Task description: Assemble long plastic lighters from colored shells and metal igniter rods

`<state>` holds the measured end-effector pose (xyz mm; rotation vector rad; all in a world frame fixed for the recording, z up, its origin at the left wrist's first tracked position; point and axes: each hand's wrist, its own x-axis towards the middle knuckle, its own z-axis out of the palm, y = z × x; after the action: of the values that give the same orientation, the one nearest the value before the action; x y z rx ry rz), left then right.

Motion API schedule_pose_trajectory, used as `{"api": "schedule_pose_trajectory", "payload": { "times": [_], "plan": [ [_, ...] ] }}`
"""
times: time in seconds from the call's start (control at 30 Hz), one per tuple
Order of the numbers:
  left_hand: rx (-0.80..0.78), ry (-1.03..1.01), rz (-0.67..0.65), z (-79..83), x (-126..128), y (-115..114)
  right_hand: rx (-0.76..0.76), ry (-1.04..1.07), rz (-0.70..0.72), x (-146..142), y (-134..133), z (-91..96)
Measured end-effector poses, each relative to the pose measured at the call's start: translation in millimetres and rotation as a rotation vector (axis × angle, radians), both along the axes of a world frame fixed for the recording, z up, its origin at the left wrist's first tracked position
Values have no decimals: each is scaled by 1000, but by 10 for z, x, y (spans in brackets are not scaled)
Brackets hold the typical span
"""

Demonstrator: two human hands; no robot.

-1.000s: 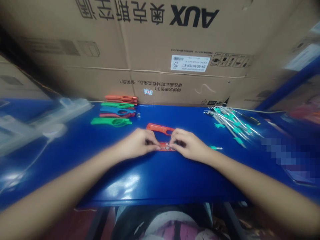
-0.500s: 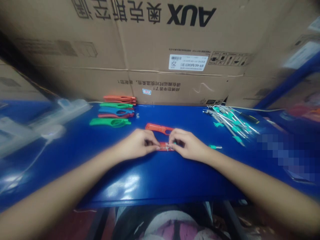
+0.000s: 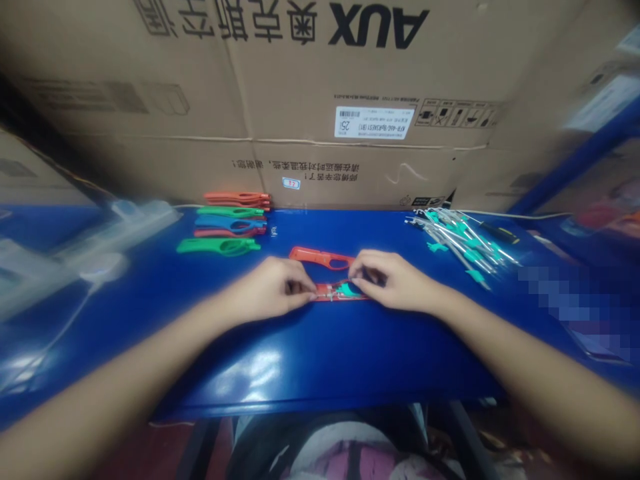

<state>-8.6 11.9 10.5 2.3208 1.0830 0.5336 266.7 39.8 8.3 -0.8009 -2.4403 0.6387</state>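
A red lighter casing half (image 3: 326, 292) lies in front of me on the blue table, its inner side up. Inside it sit a teal-green trigger part (image 3: 345, 289) and thin metal pieces. My left hand (image 3: 280, 288) pinches the casing's left end between thumb and fingers. At the right end, my right hand (image 3: 387, 280) is closed with its fingertips on the casing beside the green part; what lies under them is partly hidden. Just behind, an orange-red casing half (image 3: 320, 257) with an oval opening rests on the table, near my right fingers.
Several coloured lighter casings (image 3: 230, 223) are lined up at the back left. Metal rods with green parts (image 3: 457, 243) lie piled at the back right, by a dark screwdriver-like tool (image 3: 500, 232). A white power strip (image 3: 145, 223) is at left; a cardboard box (image 3: 300, 120) stands behind.
My right hand has shifted right along the casing, uncovering the green trigger part. My left hand keeps its pinch on the left end. The view has moved slightly.
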Motion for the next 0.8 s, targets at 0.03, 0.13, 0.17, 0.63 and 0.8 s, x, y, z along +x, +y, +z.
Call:
{"api": "schedule_pose_trajectory", "payload": {
  "times": [0.03,0.13,0.17,0.63,0.8],
  "plan": [
    [18,12,1,19,-1,-9,-11,-53,21,38,13,33],
    [103,38,-10,58,14,-42,-41,-182,63,114,27,108],
    [134,45,-30,61,24,-54,-45,-206,66,125,25,121],
    [229,131,-226,-114,108,-106,41,-292,120,105,-16,127],
    [241,131,-226,-130,111,-91,35,-237,108,108,-9,128]
  ]
}}
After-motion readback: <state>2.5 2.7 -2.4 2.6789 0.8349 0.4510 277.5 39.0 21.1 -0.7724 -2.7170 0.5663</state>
